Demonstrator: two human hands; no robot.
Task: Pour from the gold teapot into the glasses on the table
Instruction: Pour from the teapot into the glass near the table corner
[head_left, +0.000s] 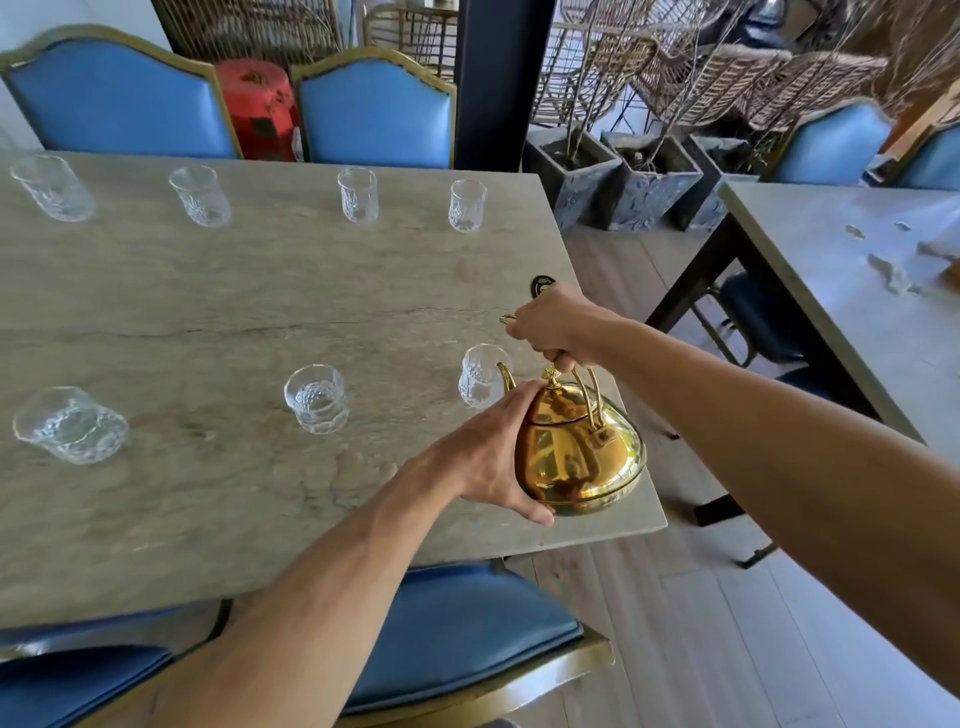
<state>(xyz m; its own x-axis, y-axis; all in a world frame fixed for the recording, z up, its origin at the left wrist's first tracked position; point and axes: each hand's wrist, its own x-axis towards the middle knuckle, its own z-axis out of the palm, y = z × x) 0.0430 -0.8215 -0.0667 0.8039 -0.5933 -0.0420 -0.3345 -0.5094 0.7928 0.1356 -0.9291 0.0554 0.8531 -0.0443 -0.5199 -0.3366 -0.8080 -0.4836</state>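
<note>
Your teapot (576, 447) sits at the near right corner of the tabletop (234, 312), close to the edge, its spout aimed at the nearest glass (480, 375) just beside it. Your right hand (556, 327) is closed around the top of the arched handle; your left hand (493, 457) is spread flat against the pot's side and lid rim, cupping rather than gripping. The polished metal will likely be slick, and heavy if full, so let the handle carry the weight and use your left hand only to steady the lid. Seven glasses are in view, none visibly filled; they look thin and tippable, so keep the spout from knocking their rims.
</note>
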